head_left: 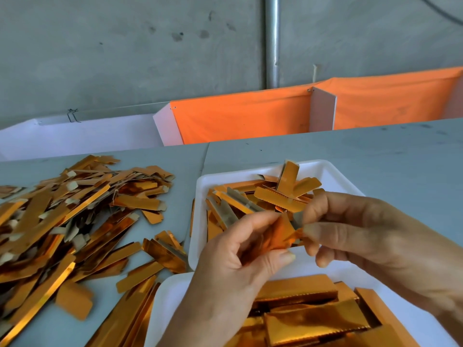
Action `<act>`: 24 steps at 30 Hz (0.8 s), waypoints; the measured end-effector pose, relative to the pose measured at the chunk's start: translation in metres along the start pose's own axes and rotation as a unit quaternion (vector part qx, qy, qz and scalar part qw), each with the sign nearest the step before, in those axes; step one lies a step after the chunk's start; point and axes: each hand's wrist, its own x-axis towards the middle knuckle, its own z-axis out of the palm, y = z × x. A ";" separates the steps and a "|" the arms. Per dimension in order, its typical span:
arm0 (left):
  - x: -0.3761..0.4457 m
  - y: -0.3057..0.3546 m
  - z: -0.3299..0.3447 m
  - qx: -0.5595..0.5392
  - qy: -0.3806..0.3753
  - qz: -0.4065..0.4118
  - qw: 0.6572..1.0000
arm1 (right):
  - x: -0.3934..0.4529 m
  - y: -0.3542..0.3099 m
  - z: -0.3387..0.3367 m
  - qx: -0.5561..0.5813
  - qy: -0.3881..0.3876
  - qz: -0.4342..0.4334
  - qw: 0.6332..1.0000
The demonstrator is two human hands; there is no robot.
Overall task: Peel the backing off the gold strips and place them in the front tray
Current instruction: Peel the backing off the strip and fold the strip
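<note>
A: Surface first. A grey-green table [375, 156] is seen, with a concrete wall behind. Nearest item?

B: At 6 o'clock a white tray [165, 304] is seen, stacked with wide gold pieces [313, 319]. Which of the two trays counts as "front" can't be told for sure; this near one is judged likely.

A: Hands?

B: Just above it, at centre. The left hand [240, 266] and right hand [355, 229] are brought close together, both pinched on one gold strip [278, 236]. The strip is held bent between them, above the gap between the trays. The left thumb and forefinger are curled on its lower end; the right thumb is pressed on the other end. Whether the backing has started to lift can't be told.

A: Handling?

B: Judged very light, thin, floppy foil. Creased easily, probably slick on the shiny face. It is best taken at an end corner, where a paper tab is seen on loose ones, and peeled along the length, not tugged sideways.

A: Farther out?

B: At 12 o'clock of the hands a second white tray [333, 171] is seen, holding narrow gold and grey strips. At 9 o'clock a big loose pile [62, 211] is spread on the table. Far back, at 1 o'clock, orange cloth [245, 116] is hung on white panels.
</note>
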 end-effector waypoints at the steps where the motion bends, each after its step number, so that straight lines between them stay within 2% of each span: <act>1: 0.000 -0.001 0.000 0.007 0.001 0.003 1.000 | 0.000 0.000 0.002 -0.004 0.012 0.001 1.000; 6: 0.000 -0.002 0.001 0.028 0.016 0.014 0.999 | 0.000 -0.003 0.014 0.030 0.063 -0.025 0.997; 9: -0.001 -0.001 0.000 0.027 0.023 0.011 0.999 | 0.001 -0.004 0.016 -0.034 0.086 -0.065 0.994; 21: -0.001 0.000 0.002 0.057 0.031 0.034 0.997 | 0.000 -0.001 0.017 -0.177 0.069 -0.146 0.971; 24: 0.000 0.002 0.003 0.056 0.034 0.038 0.997 | -0.002 -0.001 0.013 -0.173 0.049 -0.130 0.975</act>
